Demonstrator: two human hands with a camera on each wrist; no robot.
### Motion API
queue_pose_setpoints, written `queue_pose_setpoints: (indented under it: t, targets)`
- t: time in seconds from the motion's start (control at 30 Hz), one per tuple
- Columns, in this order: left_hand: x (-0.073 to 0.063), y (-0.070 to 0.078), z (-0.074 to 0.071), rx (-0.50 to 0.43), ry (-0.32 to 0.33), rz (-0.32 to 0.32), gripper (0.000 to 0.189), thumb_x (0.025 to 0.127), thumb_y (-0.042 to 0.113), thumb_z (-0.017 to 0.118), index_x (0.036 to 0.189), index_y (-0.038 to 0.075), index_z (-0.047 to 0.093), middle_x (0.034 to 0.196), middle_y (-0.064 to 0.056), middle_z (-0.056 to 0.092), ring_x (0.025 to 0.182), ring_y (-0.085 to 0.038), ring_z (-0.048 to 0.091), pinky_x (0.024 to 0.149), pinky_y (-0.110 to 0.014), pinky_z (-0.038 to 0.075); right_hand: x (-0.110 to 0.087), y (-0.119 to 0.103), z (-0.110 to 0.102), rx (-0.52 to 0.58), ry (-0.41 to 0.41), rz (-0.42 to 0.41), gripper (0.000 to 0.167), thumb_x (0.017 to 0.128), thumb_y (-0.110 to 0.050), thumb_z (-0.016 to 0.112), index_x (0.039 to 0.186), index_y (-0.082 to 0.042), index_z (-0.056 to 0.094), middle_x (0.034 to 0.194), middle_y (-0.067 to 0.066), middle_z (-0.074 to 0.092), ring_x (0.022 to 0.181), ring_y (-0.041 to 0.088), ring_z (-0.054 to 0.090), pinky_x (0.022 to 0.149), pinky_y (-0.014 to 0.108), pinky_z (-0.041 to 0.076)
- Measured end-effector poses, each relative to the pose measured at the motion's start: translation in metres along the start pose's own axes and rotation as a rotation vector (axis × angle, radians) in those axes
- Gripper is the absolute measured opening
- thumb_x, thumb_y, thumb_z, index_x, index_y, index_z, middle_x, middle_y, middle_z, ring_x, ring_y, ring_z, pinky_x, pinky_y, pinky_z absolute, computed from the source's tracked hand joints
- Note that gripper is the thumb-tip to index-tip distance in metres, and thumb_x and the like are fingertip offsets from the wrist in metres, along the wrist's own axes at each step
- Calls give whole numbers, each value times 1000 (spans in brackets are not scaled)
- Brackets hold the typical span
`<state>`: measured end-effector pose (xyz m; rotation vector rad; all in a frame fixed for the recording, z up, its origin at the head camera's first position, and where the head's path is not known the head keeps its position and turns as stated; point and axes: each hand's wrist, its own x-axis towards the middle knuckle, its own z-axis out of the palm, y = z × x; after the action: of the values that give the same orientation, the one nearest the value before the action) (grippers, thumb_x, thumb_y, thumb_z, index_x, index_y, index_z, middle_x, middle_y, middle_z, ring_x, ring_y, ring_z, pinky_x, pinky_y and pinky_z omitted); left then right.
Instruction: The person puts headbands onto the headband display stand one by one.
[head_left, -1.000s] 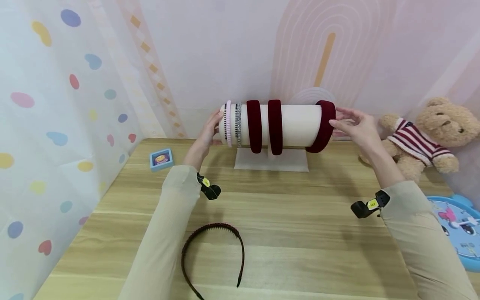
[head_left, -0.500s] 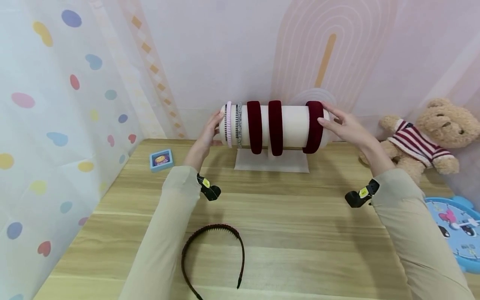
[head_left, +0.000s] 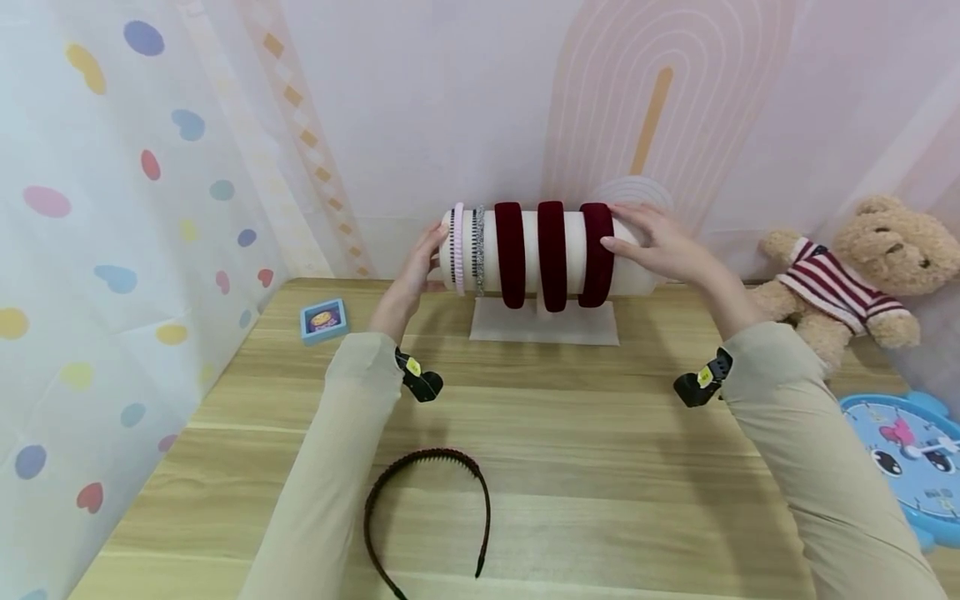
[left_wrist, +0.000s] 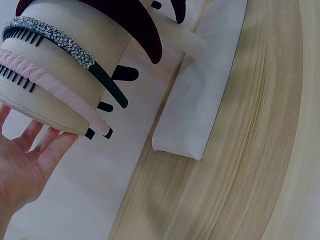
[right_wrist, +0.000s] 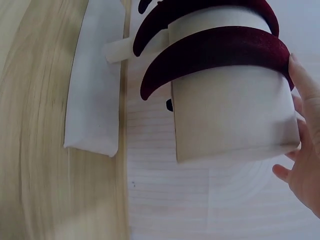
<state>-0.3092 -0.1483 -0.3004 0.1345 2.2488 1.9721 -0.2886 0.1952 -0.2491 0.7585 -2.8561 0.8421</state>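
Note:
A cream padded roll point(head_left: 573, 250) on a T-shaped stand carries several headbands. My right hand point(head_left: 660, 242) reaches over the roll's right end, thumb tip against the edge of the rightmost dark red velvet headband point(head_left: 597, 258). In the right wrist view the thumb presses this headband point(right_wrist: 225, 50), while the other fingers lie behind the roll. My left hand point(head_left: 414, 271) touches the roll's left end; in the left wrist view its fingers point(left_wrist: 55, 150) rest there straight. Nearest it are a pink wrapped headband point(left_wrist: 55, 87) and a sparkly silver one point(left_wrist: 55, 35). Two more dark red headbands point(head_left: 511, 258) sit mid-roll.
The stand's white base point(head_left: 543, 323) rests on the wooden table point(head_left: 570, 483). A dark toothed headband point(head_left: 431, 454) lies at the front. A small blue frame point(head_left: 323, 320) is at left; a teddy bear point(head_left: 840, 275) and a blue clock point(head_left: 907, 458) are at right.
My right hand has moved left along the roll, and the rightmost dark red headband has slid left from the roll's end and straightened. My left hand stays at the left end.

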Motion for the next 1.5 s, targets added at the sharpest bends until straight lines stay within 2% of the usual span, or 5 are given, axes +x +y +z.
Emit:
queue_pose_setpoints:
  t: [0.33, 0.63, 0.8, 1.03, 1.5]
  targets:
    - [3, -3, 0, -7, 20, 12, 59, 93, 47, 30, 146, 28, 15, 147, -6, 29, 129, -26, 34, 99, -54, 35, 4, -9, 2, -1, -25, 49, 71, 88, -49, 50, 144, -13, 27, 149, 18, 23, 139, 37, 10, 110, 59, 9]
    - [2, -4, 1, -3, 16, 9, 60, 93, 47, 30, 147, 29, 13, 149, -4, 27, 131, -27, 33, 99, -53, 35, -20, 10, 4, 179, 61, 216, 103, 80, -40, 66, 147, -6, -4, 153, 19, -4, 141, 36, 0, 111, 57, 9]
    - [3, -4, 0, -7, 9, 2, 60, 93, 48, 29, 147, 29, 12, 149, -4, 26, 132, -27, 31, 100, -54, 35, -45, 31, 16, 184, -146, 291, 100, 82, -39, 65, 145, 3, 0, 148, 31, 9, 134, 47, 15, 107, 60, 20]
    - [4, -4, 0, -9, 9, 0, 61, 92, 48, 30, 147, 29, 12, 149, -6, 25, 133, -28, 29, 101, -55, 33, -63, 31, 62, 178, -504, 211, 69, 86, -36, 60, 130, 12, 37, 127, 30, 46, 117, 42, 46, 98, 47, 41]
    - [0, -3, -1, -22, 20, -2, 61, 92, 48, 31, 147, 28, 13, 149, -5, 27, 132, -27, 32, 101, -54, 35, -42, -83, 169, 196, -806, -55, 41, 86, -33, 61, 115, -4, 56, 104, 5, 62, 93, 10, 58, 81, 22, 48]
